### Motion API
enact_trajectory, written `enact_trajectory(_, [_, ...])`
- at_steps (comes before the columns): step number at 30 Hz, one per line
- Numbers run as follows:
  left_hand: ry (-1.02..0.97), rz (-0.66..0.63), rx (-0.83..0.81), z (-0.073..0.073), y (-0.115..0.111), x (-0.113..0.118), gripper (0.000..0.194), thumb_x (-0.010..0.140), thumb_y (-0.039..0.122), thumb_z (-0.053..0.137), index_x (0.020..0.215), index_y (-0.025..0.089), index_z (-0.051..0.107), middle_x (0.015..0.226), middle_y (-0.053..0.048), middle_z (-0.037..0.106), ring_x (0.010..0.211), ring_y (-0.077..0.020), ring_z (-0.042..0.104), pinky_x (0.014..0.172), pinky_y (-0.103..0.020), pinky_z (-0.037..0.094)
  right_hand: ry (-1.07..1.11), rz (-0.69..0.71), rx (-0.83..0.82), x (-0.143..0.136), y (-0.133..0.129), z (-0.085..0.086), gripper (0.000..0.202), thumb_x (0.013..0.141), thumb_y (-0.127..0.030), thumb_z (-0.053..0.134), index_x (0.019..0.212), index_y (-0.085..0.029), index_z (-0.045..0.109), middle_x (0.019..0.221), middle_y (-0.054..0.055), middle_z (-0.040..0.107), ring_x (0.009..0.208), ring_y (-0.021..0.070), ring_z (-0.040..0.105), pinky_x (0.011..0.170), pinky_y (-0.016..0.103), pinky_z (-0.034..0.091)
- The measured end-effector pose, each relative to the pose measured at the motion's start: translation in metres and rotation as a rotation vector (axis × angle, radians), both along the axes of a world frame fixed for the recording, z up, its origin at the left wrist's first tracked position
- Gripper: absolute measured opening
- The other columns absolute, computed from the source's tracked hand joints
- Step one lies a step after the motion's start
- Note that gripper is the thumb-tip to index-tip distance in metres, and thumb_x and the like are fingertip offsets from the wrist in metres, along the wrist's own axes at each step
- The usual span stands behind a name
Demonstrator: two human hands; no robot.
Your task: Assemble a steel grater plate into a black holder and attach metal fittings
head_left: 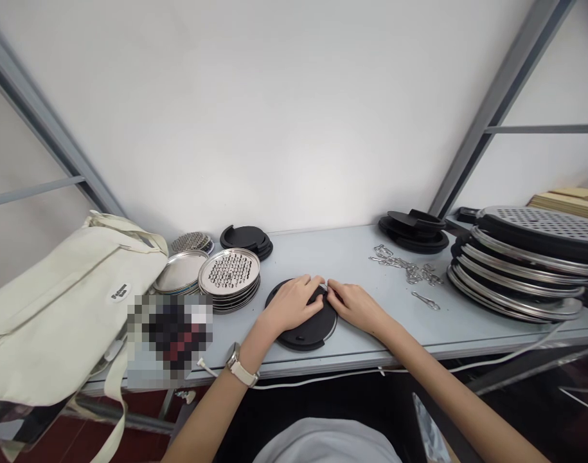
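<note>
On the table in front of me lies a round black plastic holder (303, 333), with a notch and a small slot in its surface. My left hand (296, 302) grips it from above, thumb across its face and fingers bent over the far right edge. At that same edge, my right hand (354, 305) is closed in a pinch beside the left fingertips. A thin metallic glint shows between the hands, but the fingers hide most of what the right hand pinches. To the right lie several loose wire clips (409, 267), with a single clip (425, 300) nearer to me.
Left of the holder stand stacks of metal grater discs (229, 273) and plain metal discs (180, 271). Black holders are stacked behind (245, 239) and at the back right (414, 231). A tall pile of large discs (520, 276) stands right; a cream bag (72, 302) lies left.
</note>
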State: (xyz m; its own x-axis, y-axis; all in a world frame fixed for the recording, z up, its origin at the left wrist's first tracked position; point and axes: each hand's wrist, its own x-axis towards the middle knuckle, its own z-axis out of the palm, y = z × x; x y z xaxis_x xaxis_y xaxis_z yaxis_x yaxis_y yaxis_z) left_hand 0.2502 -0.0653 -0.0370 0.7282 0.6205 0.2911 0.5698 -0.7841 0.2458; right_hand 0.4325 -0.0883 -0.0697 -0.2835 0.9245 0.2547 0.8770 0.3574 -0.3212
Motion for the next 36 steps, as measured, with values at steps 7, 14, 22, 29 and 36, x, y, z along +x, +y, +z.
enact_trajectory(7, [-0.005, -0.003, -0.008, 0.0003, -0.0003, 0.0001, 0.018, 0.090, 0.027, 0.039, 0.105, 0.021, 0.047, 0.087, -0.003, 0.053, 0.081, -0.0177, 0.053, 0.074, -0.029, 0.042, 0.007, 0.003, -0.005, 0.0002, 0.0002, -0.0007, 0.020, 0.092, -0.027, 0.029, 0.079, -0.021, 0.043, 0.060, -0.002, 0.053, 0.052, 0.0123, 0.047, 0.054, 0.023, 0.024])
enact_trajectory(14, [-0.008, -0.003, 0.000, 0.0002, 0.0000, 0.0002, 0.017, 0.089, 0.026, 0.039, 0.103, 0.020, 0.047, 0.087, -0.003, 0.053, 0.080, -0.0176, 0.053, 0.073, -0.029, 0.042, -0.001, 0.003, 0.000, 0.0004, 0.0007, -0.0009, 0.020, 0.092, -0.026, 0.028, 0.079, -0.021, 0.043, 0.061, -0.001, 0.053, 0.052, 0.0125, 0.048, 0.054, 0.024, 0.024])
enact_trajectory(22, [-0.002, 0.000, -0.017, 0.0014, -0.0009, 0.0002, 0.018, 0.089, 0.026, 0.039, 0.103, 0.020, 0.048, 0.088, -0.004, 0.053, 0.082, -0.0179, 0.053, 0.076, -0.029, 0.042, -0.015, -0.006, -0.007, -0.0006, 0.0006, -0.0005, 0.021, 0.092, -0.026, 0.029, 0.081, -0.020, 0.045, 0.062, -0.001, 0.055, 0.053, 0.0128, 0.050, 0.054, 0.024, 0.025])
enact_trajectory(29, [0.001, -0.003, -0.009, 0.0032, -0.0015, 0.0001, 0.016, 0.089, 0.026, 0.039, 0.102, 0.020, 0.047, 0.087, -0.003, 0.053, 0.081, -0.0177, 0.053, 0.075, -0.029, 0.042, -0.016, -0.013, -0.034, -0.0012, 0.0002, 0.0012, 0.022, 0.092, -0.026, 0.028, 0.083, -0.020, 0.047, 0.064, 0.000, 0.057, 0.056, 0.0137, 0.052, 0.056, 0.024, 0.026])
enact_trajectory(36, [-0.001, -0.003, -0.005, 0.0026, -0.0014, -0.0001, 0.015, 0.089, 0.026, 0.039, 0.101, 0.020, 0.047, 0.087, -0.003, 0.053, 0.081, -0.0176, 0.053, 0.074, -0.029, 0.042, -0.011, -0.012, -0.031, -0.0008, 0.0002, 0.0013, 0.022, 0.092, -0.026, 0.028, 0.081, -0.020, 0.046, 0.062, 0.000, 0.056, 0.054, 0.0134, 0.050, 0.055, 0.024, 0.025])
